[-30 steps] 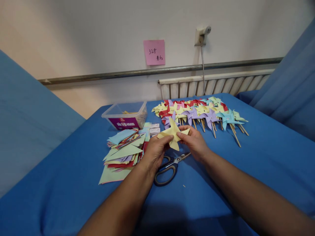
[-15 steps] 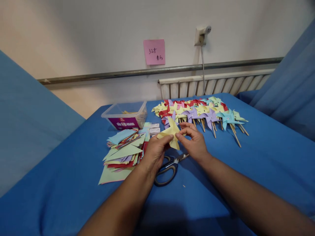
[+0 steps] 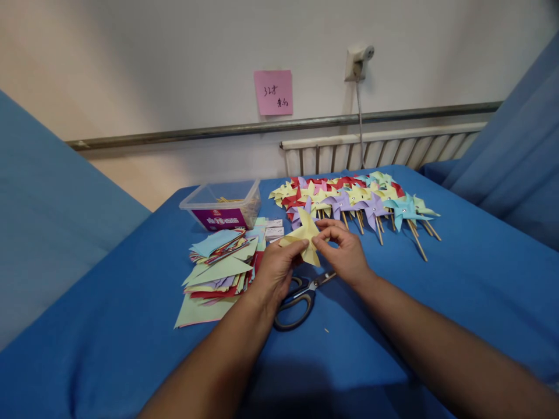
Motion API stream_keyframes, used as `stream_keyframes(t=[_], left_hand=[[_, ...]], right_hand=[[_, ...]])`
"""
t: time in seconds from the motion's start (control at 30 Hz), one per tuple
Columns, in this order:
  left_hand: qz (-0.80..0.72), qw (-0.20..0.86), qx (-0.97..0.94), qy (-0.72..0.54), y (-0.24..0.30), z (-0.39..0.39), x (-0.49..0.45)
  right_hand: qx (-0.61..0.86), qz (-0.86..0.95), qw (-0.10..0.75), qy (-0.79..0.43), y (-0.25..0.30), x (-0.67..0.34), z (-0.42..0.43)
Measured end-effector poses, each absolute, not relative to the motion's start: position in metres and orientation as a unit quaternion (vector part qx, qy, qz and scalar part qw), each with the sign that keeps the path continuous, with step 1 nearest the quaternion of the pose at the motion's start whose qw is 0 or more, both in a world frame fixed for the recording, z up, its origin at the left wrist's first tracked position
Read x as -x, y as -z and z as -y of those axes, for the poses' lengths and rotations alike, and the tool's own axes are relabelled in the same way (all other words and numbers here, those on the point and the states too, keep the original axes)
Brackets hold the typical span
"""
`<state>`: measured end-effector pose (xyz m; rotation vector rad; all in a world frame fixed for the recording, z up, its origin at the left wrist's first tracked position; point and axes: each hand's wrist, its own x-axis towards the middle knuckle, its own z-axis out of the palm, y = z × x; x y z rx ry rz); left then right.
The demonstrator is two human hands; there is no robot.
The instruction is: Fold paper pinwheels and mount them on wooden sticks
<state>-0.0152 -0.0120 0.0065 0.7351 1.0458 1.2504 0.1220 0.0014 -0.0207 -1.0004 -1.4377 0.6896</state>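
A yellow paper piece [image 3: 304, 235], cut and partly folded into a pinwheel shape, is held just above the blue table [image 3: 458, 291]. My left hand [image 3: 275, 269] pinches its left side between thumb and fingers. My right hand [image 3: 345, 250] pinches a flap on its right side, fingers curled together. Black-handled scissors [image 3: 299, 295] lie on the cloth directly below both hands.
A pile of cut coloured paper squares [image 3: 218, 265] lies to the left. A clear plastic box [image 3: 222, 203] with sticks stands behind it. Several finished pinwheels on sticks [image 3: 358, 201] lie in a row at the back. A radiator [image 3: 379, 148] and pink note [image 3: 273, 92] are on the wall.
My right hand has moved up from the paper's lower right edge and now pinches a flap nearer its middle. My left hand has barely moved.
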Motion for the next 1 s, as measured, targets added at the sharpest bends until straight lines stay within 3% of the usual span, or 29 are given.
stream_keyframes(t=[0.77, 1.0], left_hand=[[-0.441, 0.637, -0.310, -0.551, -0.0084, 0.0139, 0.0148], [-0.442, 0.633, -0.308, -0.555, -0.0038, 0.0110, 0.0162]], right_hand=[[0.433, 0.615, 0.594, -0.285, 0.0213, -0.1172, 0.0002], [0.413, 0.498, 0.639, -0.417, 0.0190, -0.1158, -0.0002]])
